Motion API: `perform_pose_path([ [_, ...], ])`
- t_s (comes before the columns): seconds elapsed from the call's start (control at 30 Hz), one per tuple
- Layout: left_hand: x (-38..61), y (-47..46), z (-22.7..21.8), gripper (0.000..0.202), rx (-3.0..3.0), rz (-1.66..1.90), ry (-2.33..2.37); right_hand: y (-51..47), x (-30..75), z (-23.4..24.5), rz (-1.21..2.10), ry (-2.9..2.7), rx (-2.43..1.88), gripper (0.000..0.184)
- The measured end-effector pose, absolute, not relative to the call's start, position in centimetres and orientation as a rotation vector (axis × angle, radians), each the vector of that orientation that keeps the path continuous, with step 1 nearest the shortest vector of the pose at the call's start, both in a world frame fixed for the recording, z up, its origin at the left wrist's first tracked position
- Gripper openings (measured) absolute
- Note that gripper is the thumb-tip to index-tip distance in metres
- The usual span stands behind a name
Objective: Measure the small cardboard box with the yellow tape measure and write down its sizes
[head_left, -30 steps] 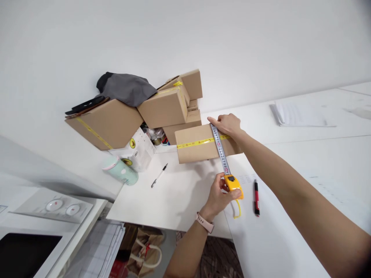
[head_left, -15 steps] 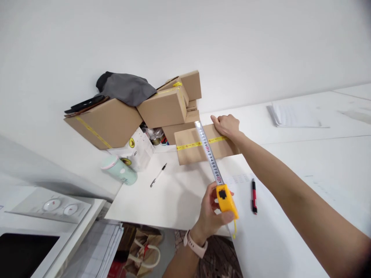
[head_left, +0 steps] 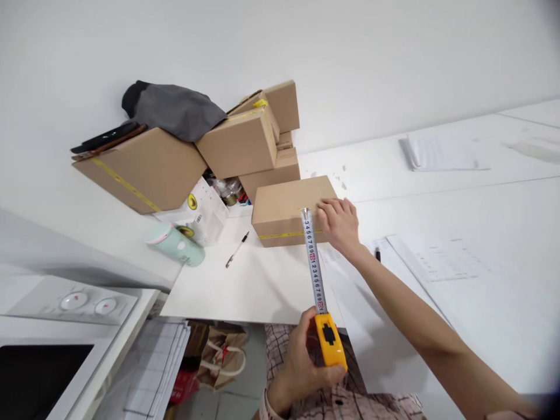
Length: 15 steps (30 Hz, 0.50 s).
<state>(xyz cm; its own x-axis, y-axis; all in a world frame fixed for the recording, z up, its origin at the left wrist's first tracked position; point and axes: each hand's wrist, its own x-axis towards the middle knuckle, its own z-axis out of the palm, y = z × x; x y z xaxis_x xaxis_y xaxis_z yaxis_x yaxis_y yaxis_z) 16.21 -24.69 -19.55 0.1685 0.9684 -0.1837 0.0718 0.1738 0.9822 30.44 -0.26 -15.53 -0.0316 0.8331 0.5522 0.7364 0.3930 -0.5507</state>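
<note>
My left hand (head_left: pixel 301 364) grips a yellow tape measure (head_left: pixel 331 341) near the table's front edge. Its metal blade (head_left: pixel 313 262) extends away from me, numbers facing up, and the hooked tip overlaps the front of a cardboard box (head_left: pixel 293 201). Whether the tip touches the box I cannot tell. My right hand (head_left: pixel 339 224) is at the box's right end, fingers bent over its edge. The box rests on the white table with a plain face up and yellow tape along its front side. Part of that end is hidden behind my hand.
More cardboard boxes (head_left: pixel 238 146) are piled against the wall, a dark grey cloth (head_left: pixel 177 111) over them. A mint-green bottle (head_left: pixel 177 245), a pen (head_left: pixel 237 249) and printed sheets (head_left: pixel 455 259) lie around. My right forearm partly covers another pen (head_left: pixel 378 254). A microwave (head_left: pixel 56 326) stands left.
The box has been tipped, so its taped face now points toward me and a plain face is up. My left hand has drawn the tape measure lower, toward me. My right hand stays on the box.
</note>
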Motion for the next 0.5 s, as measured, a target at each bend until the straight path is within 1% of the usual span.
perform_pose_path([
  [0.07,15.8,-25.2,-20.0,0.086,1.251,0.845,1.237,-2.4,31.8,-15.1,0.401,-1.655,-1.280,0.053],
  [0.13,15.4,-25.7,-20.5,0.089,1.359,0.759,1.282,-4.9,33.8,-14.6,0.752,-1.530,-1.149,0.060],
  [0.17,15.2,-25.9,-20.8,0.092,1.431,0.719,1.298,-6.3,34.9,-14.5,0.910,-1.509,-1.077,0.059],
  [0.23,14.8,-26.1,-21.1,0.098,1.575,0.651,1.304,-9.0,37.0,-14.6,1.089,-1.509,-1.058,0.046],
  [0.3,14.6,-26.1,-21.2,0.099,1.680,0.595,1.289,-11.3,38.6,-15.3,1.138,-1.481,-1.103,0.036],
  [0.33,14.6,-26.0,-21.2,0.098,1.715,0.572,1.281,-12.3,39.2,-15.7,1.130,-1.455,-1.125,0.034],
  [0.4,14.7,-25.6,-20.9,0.101,1.762,0.546,1.280,-14.0,39.5,-16.6,1.107,-1.432,-1.142,0.037],
  [0.5,15.5,-24.9,-20.5,0.117,1.770,0.596,1.295,-16.5,38.4,-17.9,1.104,-1.516,-1.135,0.044],
])
